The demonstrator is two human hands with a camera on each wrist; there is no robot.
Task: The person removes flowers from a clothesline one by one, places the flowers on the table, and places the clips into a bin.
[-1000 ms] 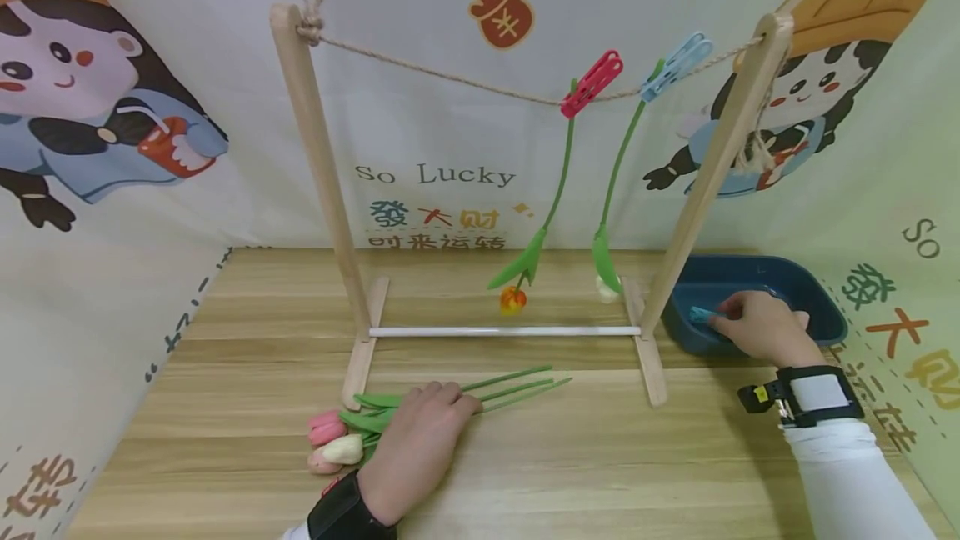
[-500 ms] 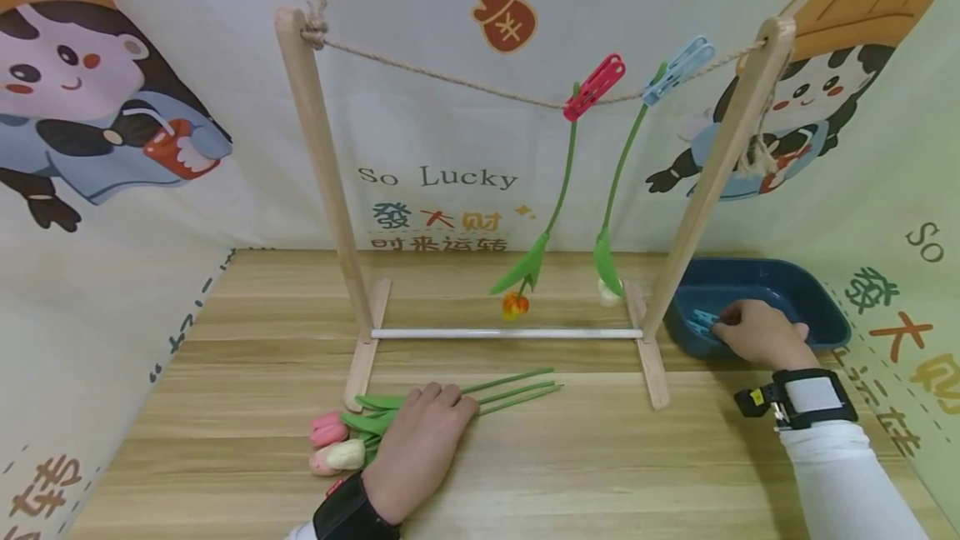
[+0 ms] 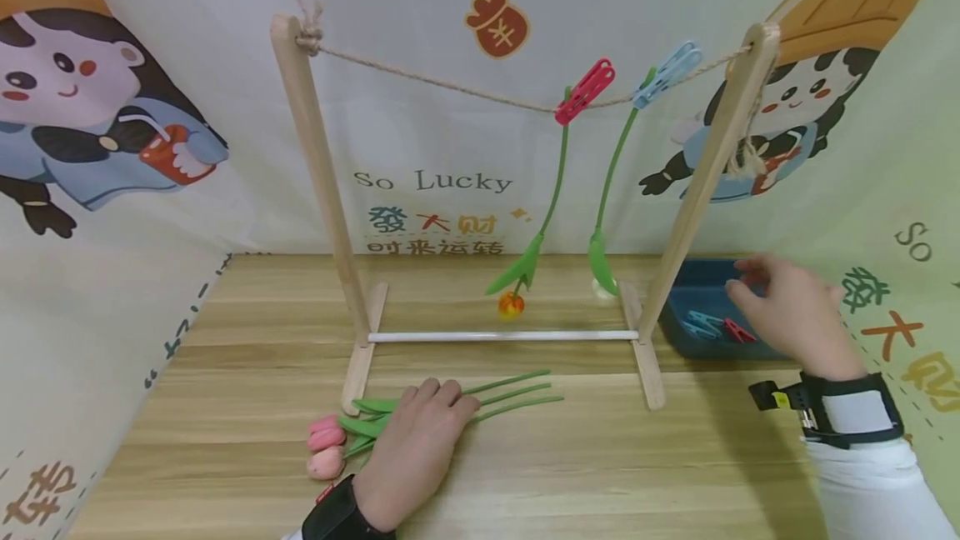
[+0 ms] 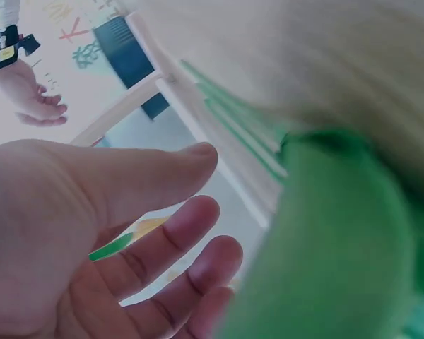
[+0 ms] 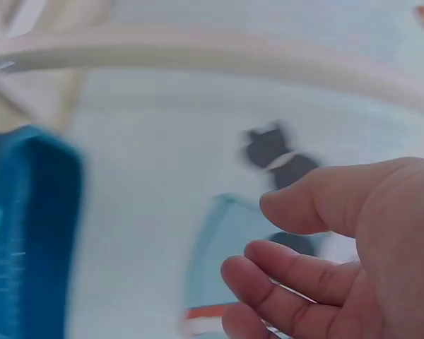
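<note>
My left hand (image 3: 420, 452) lies over a bunch of artificial tulips on the table, its fingers loosely bent. In the left wrist view the thumb (image 4: 177, 166) and fingertips are apart with nothing between them, beside a large green leaf (image 4: 325, 240). Two pink tulip heads (image 3: 326, 450) stick out left of this hand; green stems (image 3: 517, 390) reach out to its right. My right hand (image 3: 802, 315) hovers over the right side of the blue basin (image 3: 697, 273), thumb and fingers apart, holding nothing. Blue clothespins (image 3: 703, 324) and a red clothespin (image 3: 738, 331) lie inside the basin.
A wooden frame (image 3: 315, 157) with a white crossbar (image 3: 502, 337) stands behind the tulips. From its twine (image 3: 450, 88) hang an orange tulip (image 3: 511, 304) under a red clothespin (image 3: 585, 92) and a white tulip (image 3: 603, 287) under a light blue clothespin (image 3: 667, 76).
My right hand has let go of the blue clothespin and risen to the right, uncovering the red one. The white tulip head beside my left hand is out of sight, and the stems have spread.
</note>
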